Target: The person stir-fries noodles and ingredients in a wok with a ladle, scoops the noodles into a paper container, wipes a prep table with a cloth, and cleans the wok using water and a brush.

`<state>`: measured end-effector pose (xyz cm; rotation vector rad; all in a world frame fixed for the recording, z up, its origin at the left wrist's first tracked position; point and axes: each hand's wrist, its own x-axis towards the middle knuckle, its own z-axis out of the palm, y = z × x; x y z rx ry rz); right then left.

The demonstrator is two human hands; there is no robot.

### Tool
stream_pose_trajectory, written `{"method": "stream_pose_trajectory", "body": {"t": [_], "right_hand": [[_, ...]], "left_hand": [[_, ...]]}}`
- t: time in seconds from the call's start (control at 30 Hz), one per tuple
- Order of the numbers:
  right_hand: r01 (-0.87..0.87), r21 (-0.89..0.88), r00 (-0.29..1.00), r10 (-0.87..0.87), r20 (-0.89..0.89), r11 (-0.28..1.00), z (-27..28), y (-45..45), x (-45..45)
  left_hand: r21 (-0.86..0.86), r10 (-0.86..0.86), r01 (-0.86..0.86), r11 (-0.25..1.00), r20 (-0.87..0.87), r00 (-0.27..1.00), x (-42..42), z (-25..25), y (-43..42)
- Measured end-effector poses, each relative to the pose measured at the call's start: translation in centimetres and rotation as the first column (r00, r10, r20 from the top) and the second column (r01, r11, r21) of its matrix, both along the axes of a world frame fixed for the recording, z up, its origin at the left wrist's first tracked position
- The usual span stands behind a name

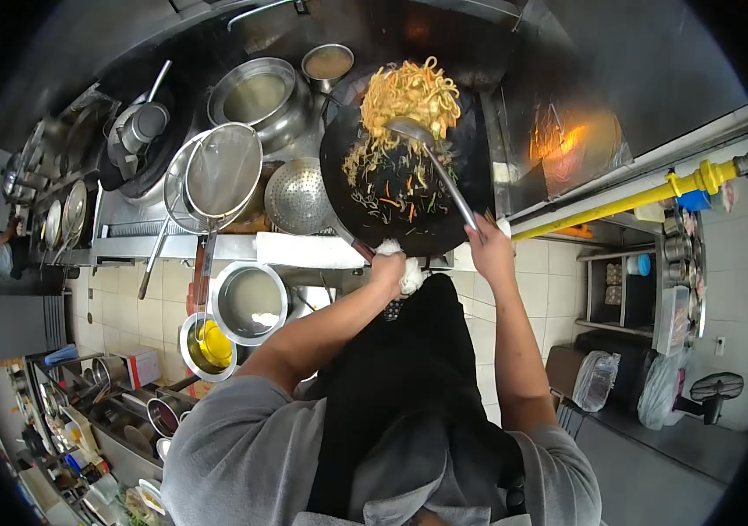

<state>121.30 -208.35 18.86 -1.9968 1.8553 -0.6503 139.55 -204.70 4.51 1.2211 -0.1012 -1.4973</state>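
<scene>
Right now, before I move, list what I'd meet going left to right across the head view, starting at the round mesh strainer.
Round mesh strainer → perforated metal strainer → noodles → right hand → black fan.

On the left, a wooden-handled, round fine-mesh strainer (225, 169) lies near a metal pot (283, 131) of cloudy liquid (254, 96). On the right, a thick yellow pipe (628, 206) runs slantwise, with a black fan (716, 386) lower down.
</scene>
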Motion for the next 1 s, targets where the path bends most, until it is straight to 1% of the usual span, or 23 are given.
{"method": "stream_pose_trajectory", "body": {"t": [0.03, 0.1, 0.13, 0.17, 0.2, 0.23, 0.27, 0.3, 0.37, 0.4, 0.47, 0.5, 0.57, 0.63, 0.7, 0.73, 0.77, 0.8, 0.83, 0.87, 0.9, 0.97, 1.0], "right_hand": [[0.003, 0.000, 1.000, -0.003, 0.001, 1.000, -0.1, 0.8, -1.2], [-0.051, 0.168, 0.959, 0.002, 0.284, 0.985, -0.6, 3.3, -2.6], [-0.049, 0.170, 0.958, -0.002, 0.287, 0.984, 0.2, 4.5, -2.4], [-0.005, 0.352, 0.901, -0.149, 0.407, 0.936, 2.0, 5.2, -2.1], [0.008, 0.524, 0.819, -0.306, 0.486, 0.852, 3.5, 5.7, -2.0], [0.010, 0.510, 0.820, -0.299, 0.488, 0.860, 4.1, 6.0, -1.9], [-0.038, 0.498, 0.779, -0.286, 0.558, 0.866, 4.6, 6.6, -1.9], [-0.087, 0.479, 0.733, -0.270, 0.625, 0.873, 5.1, 7.0, -1.8], [-0.071, 0.465, 0.747, -0.262, 0.611, 0.882, 6.4, 7.4, -2.2], [-0.050, 0.445, 0.760, -0.255, 0.598, 0.894, 7.1, 7.7, -2.4], [-0.007, 0.343, 0.816, -0.193, 0.544, 0.939, 7.4, 7.9, -3.1], [-0.016, 0.343, 0.816, -0.186, 0.547, 0.939, 7.5, 8.2, -3.5], [-0.024, 0.096, 0.934, -0.012, 0.357, 0.995, 8.4, 7.7, -4.0], [-0.016, 0.050, 0.930, -0.003, 0.367, 0.999, 8.2, 7.5, -3.7], [0.050, -0.327, 0.957, 0.049, 0.286, 0.944, 6.5, 6.4, -3.0], [0.101, -0.205, 0.944, -0.029, 0.329, 0.973, 5.6, 6.1, -2.4], [0.078, -0.358, 0.934, 0.057, 0.352, 0.931, 3.3, 5.1, -1.7], [0.091, -0.107, 0.918, -0.041, 0.395, 0.990, 1.1, 4.8, -1.4], [0.026, 0.065, 0.738, -0.063, 0.671, 0.998, -1.2, 4.6, -0.1], [-0.140, 0.385, 0.462, -0.284, 0.840, 0.912, 1.6, 6.1, 1.8], [-0.217, 0.478, 0.415, -0.364, 0.834, 0.851, 2.7, 7.1, 2.8], [-0.451, 0.571, 0.214, -0.538, 0.816, 0.686, 4.2, 7.8, 2.2], [-0.567, 0.579, 0.148, -0.619, 0.771, 0.586, 3.7, 7.3, 0.9]], "left_hand": [[0.053, -0.012, 0.012, 0.999, -0.010, 1.000, 0.2, 0.3, 0.0], [0.126, -0.120, 0.124, 0.984, -0.044, 0.992, 1.4, -1.2, -4.8], [0.157, -0.072, 0.091, 0.983, -0.124, 0.990, 1.3, -0.5, -7.3], [0.179, -0.023, 0.060, 0.982, -0.203, 0.979, 1.2, 0.7, -9.8], [0.170, -0.060, 0.106, 0.980, -0.259, 0.964, 1.3, 1.7, -11.3], [0.155, -0.097, 0.152, 0.976, -0.314, 0.944, 1.3, 2.7, -12.7], [0.099, -0.191, 0.250, 0.963, -0.403, 0.895, 1.4, 2.9, -13.8], [0.086, -0.197, 0.251, 0.964, -0.401, 0.894, 1.2, 2.9, -14.0], [0.132, -0.109, 0.171, 0.976, -0.381, 0.918, 1.1, 5.0, -14.0], [0.160, -0.106, 0.179, 0.971, -0.384, 0.917, 1.5, 8.7, -12.6], [0.127, -0.097, 0.154, 0.980, -0.375, 0.922, 1.8, 11.9, -11.9], [0.110, -0.084, 0.134, 0.985, -0.374, 0.924, 1.8, 13.0, -11.1], [0.102, -0.094, 0.133, 0.986, -0.319, 0.943, 1.7, 17.1, -9.1], [-0.027, -0.058, 0.053, 0.998, -0.237, 0.970, 1.2, 18.7, -5.9], [-0.100, 0.053, -0.057, 0.993, -0.039, 0.998, -0.3, 18.2, -1.8], [-0.153, 0.064, -0.016, 0.988, 0.315, 0.947, -0.6, 14.4, -0.6], [-0.182, 0.084, 0.041, 0.982, 0.626, 0.775, -0.8, 9.0, 0.1], [-0.250, 0.143, 0.012, 0.968, 0.592, 0.794, -0.6, 6.1, 1.0], [-0.325, 0.204, -0.017, 0.946, 0.552, 0.808, 0.0, 4.0, 1.0], [-0.322, 0.222, 0.023, 0.946, 0.702, 0.677, 0.4, 2.1, 1.1], [-0.319, 0.224, 0.018, 0.948, 0.704, 0.674, 0.4, 2.9, 1.4], [-0.230, 0.157, 0.002, 0.973, 0.670, 0.726, -0.4, 6.7, 2.7], [-0.173, 0.162, -0.074, 0.982, 0.577, 0.801, -1.1, 8.2, 2.9]]}}
